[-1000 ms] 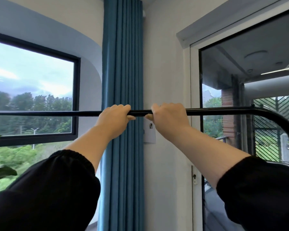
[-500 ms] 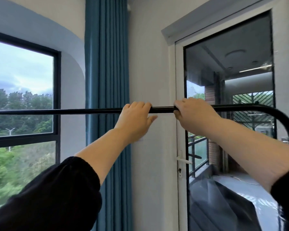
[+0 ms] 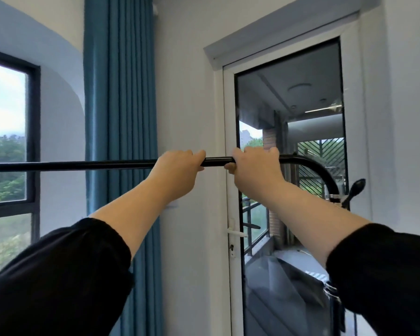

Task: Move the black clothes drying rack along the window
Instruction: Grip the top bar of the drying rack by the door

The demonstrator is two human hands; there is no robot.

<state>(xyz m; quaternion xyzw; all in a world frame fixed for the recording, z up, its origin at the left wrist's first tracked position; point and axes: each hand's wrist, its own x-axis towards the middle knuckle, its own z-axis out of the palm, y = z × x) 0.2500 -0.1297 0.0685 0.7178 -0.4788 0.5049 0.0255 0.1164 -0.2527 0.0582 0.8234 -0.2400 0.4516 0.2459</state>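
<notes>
The black clothes drying rack shows only its top bar, a thin black tube running level across the view at chest height and curving down at the right end by a black knob. My left hand grips the bar from above, in front of the white wall. My right hand grips it a short way to the right, in front of the glass door. Both arms are stretched forward in black sleeves. The rack's legs and lower part are out of view.
A dark-framed window is at the left, with a blue curtain hanging beside it. A white-framed glass door with a white handle stands ahead right, and white wall fills the far right.
The rack bar and both hands have shifted right relative to the room: the window and curtain slid left in view, and my hands went from the curtain to the door frame.
</notes>
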